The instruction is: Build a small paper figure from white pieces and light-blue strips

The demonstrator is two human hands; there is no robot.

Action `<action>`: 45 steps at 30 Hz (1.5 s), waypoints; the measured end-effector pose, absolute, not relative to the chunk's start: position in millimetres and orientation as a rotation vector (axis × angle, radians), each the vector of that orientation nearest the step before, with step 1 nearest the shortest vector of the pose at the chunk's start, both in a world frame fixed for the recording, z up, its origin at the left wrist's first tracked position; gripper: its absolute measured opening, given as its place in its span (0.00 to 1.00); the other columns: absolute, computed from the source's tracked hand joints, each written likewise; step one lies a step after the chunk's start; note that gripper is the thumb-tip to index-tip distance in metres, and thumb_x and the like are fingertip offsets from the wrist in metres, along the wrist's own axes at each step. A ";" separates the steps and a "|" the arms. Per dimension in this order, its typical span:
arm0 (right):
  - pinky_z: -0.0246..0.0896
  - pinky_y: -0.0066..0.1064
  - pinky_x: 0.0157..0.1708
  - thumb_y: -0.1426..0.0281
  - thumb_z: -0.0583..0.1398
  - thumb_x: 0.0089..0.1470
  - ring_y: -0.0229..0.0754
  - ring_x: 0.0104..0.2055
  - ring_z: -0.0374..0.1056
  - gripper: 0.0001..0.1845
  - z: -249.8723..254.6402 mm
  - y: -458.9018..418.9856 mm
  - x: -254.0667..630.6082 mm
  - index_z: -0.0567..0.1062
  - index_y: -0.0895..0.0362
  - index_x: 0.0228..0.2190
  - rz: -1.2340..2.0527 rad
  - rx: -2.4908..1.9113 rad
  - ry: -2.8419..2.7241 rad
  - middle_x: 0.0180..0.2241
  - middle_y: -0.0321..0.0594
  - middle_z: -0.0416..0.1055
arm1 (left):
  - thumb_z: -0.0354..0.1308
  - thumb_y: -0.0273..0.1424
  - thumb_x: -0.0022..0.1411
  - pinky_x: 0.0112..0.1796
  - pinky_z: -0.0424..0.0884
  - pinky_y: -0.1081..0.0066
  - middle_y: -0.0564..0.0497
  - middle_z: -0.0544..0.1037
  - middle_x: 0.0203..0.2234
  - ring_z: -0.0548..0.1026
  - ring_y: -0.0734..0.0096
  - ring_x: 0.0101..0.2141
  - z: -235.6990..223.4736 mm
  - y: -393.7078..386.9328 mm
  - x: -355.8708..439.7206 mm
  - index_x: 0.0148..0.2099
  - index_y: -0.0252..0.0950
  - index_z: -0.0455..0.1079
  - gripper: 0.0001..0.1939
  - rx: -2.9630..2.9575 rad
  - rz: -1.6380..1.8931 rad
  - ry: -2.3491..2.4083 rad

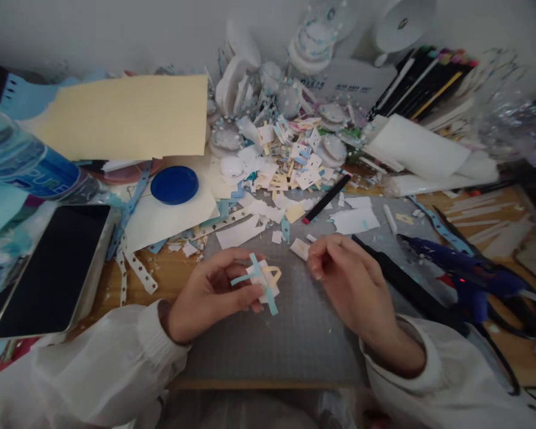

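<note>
My left hand [214, 292] pinches a small paper piece [262, 279], white with light blue strips crossing it and a tan loop at its right side. It hovers over the grey cutting mat [295, 333]. My right hand [343, 274] is just right of the piece, fingers curled together near its tip; nothing clear shows between them. Both arms wear white sleeves.
A dark tablet [53, 268] lies at left beside a blue-labelled bottle [31, 167]. A blue lid [174, 185] sits on white paper, with a tan sheet [125, 116] behind. Paper scraps [286, 161] pile at centre back. A blue glue gun [464, 268] and a black pen [326, 199] lie right.
</note>
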State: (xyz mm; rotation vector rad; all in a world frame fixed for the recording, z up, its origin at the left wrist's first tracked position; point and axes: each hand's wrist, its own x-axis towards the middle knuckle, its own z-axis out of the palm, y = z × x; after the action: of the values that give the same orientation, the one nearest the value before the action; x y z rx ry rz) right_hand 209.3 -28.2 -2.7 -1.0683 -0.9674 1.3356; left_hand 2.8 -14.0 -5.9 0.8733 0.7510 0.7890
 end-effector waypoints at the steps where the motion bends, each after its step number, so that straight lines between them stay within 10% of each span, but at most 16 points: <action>1: 0.54 0.26 0.26 0.64 0.57 0.59 0.33 0.25 0.57 0.13 -2.6 -25.0 210.7 0.72 0.55 0.25 1.299 -1.065 -0.938 0.22 0.32 0.62 | 0.65 0.20 0.56 0.27 0.76 0.79 0.53 0.81 0.27 0.78 0.78 0.24 -6.1 -13.9 2.0 0.47 0.34 0.69 0.17 0.908 0.803 0.755; 6: 0.46 0.27 0.22 0.64 0.55 0.60 0.32 0.20 0.49 0.20 -8.5 -18.2 216.4 0.62 0.56 0.18 1.228 -1.079 -0.979 0.17 0.29 0.53 | 0.65 0.26 0.57 0.27 0.74 0.79 0.53 0.79 0.28 0.78 0.77 0.25 -6.0 -13.2 0.7 0.48 0.34 0.67 0.17 1.042 0.830 0.760; 20: 0.61 0.29 0.27 0.56 0.65 0.48 0.36 0.26 0.64 0.15 -16.9 -17.1 210.1 0.78 0.55 0.29 1.258 -1.190 -1.138 0.23 0.35 0.70 | 0.56 0.27 0.58 0.37 0.76 0.67 0.48 0.76 0.41 0.78 0.68 0.34 -3.5 -53.9 5.3 0.56 0.41 0.66 0.22 2.099 0.464 1.171; 25: 0.61 0.29 0.27 0.57 0.66 0.45 0.35 0.25 0.64 0.14 -17.7 -18.4 208.8 0.78 0.54 0.29 1.289 -1.196 -1.132 0.24 0.34 0.71 | 0.61 0.37 0.57 0.37 0.78 0.57 0.40 0.71 0.52 0.78 0.51 0.44 10.3 -54.5 0.6 0.62 0.39 0.60 0.32 2.531 0.230 1.428; 31: 0.53 0.26 0.21 0.55 0.64 0.47 0.33 0.21 0.57 0.16 -17.7 -18.6 211.1 0.74 0.55 0.25 1.301 -1.183 -1.128 0.18 0.30 0.63 | 0.56 0.36 0.63 0.51 0.72 0.55 0.39 0.68 0.55 0.70 0.53 0.54 27.3 -65.7 -18.4 0.61 0.37 0.58 0.26 2.645 0.567 1.406; 40: 0.36 0.27 0.17 0.53 0.59 0.54 0.30 0.16 0.40 0.27 -12.2 -24.8 210.8 0.57 0.54 0.15 1.368 -1.139 -1.083 0.14 0.25 0.46 | 0.55 0.30 0.64 0.40 0.76 0.57 0.44 0.78 0.43 0.77 0.56 0.41 -3.1 -97.4 9.1 0.53 0.38 0.65 0.15 2.674 0.678 0.995; 45: 0.47 0.26 0.19 0.54 0.60 0.55 0.31 0.19 0.51 0.22 2.7 -45.4 212.2 0.65 0.56 0.19 1.413 -1.081 -1.149 0.17 0.29 0.56 | 0.53 0.29 0.64 0.36 0.76 0.53 0.42 0.78 0.38 0.78 0.50 0.37 -10.9 -78.3 20.1 0.47 0.36 0.68 0.09 2.769 0.579 0.987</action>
State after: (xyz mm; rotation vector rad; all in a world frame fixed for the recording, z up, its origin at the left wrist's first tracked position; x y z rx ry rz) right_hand 212.2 -45.4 2.7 -1.0812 -1.1488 1.4132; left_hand 20.1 -78.3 -10.9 2.7692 0.9873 0.5793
